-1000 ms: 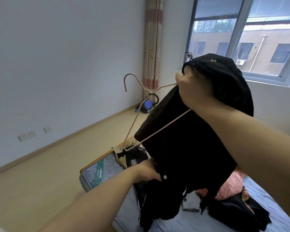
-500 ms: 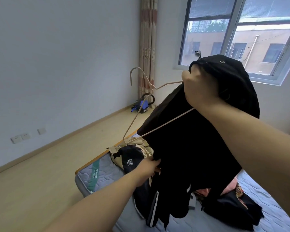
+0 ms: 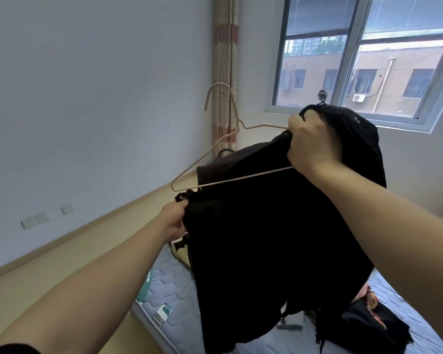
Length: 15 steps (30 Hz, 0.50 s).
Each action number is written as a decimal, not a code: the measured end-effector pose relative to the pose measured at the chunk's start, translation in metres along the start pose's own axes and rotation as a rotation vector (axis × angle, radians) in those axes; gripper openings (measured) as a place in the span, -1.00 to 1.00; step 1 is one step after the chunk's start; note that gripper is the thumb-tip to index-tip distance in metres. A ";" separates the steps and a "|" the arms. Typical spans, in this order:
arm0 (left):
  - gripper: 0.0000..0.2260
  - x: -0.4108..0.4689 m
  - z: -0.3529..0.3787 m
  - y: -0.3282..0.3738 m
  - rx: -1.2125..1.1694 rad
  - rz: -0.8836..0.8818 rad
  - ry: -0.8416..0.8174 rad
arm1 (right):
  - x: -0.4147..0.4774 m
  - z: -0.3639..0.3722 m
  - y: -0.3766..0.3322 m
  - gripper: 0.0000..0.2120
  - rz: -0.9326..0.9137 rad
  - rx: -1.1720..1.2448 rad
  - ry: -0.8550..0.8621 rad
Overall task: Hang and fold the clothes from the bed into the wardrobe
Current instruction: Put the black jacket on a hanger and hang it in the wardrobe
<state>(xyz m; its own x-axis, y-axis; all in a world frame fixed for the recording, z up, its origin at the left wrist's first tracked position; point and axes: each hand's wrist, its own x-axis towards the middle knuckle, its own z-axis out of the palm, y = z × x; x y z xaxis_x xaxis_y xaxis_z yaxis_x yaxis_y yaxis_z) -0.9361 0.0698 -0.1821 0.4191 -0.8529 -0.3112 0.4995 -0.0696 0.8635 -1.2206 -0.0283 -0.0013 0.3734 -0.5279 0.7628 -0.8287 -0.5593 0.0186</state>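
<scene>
Head view, items as held and as lying.

1. Hanger (image 3: 230, 139): one, thin, pale, hook up. We take it as our landmark.
2. Black garment (image 3: 279, 238): one, draped over the hanger's right end and hanging below its bottom bar, above the bed. We judge it soft, limp and light, likely to slide along the smooth wire. It is best taken at an edge or opening and spread over the hanger's free left corner.
3. Right hand (image 3: 312, 144): clamped on the hanger's right end, with bunched cloth in the same grip.
4. Left hand (image 3: 174, 221): just below the hanger's left corner, fingers closed on the garment's edge.
5. Bed (image 3: 169, 290): one, bare mattress, well below the hanger.
6. Other clothes on the bed: a dark heap (image 3: 368, 325) and a patterned piece (image 3: 371, 297) below the hanger to the right, and a beige-and-dark piece (image 3: 180, 251) under its left corner. We count three, but the garment may hide more.
7. Wardrobe: not in view.
</scene>
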 end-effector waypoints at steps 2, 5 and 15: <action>-0.70 -0.006 0.002 0.010 0.062 0.015 -0.045 | 0.003 -0.001 0.002 -0.80 0.041 0.035 -0.014; -0.69 -0.022 -0.006 0.024 0.195 0.005 -0.234 | 0.006 -0.005 0.007 -0.84 0.103 0.059 -0.041; -0.60 -0.035 -0.011 0.039 0.444 0.108 -0.289 | 0.000 -0.005 0.004 -0.81 0.164 0.210 -0.026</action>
<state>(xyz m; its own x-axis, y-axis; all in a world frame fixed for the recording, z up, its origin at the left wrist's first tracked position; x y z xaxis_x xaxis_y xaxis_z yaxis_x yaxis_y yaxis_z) -0.9230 0.1032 -0.1421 0.1938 -0.9705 -0.1438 0.0704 -0.1324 0.9887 -1.2259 -0.0273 0.0020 0.2537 -0.6369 0.7280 -0.7755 -0.5838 -0.2405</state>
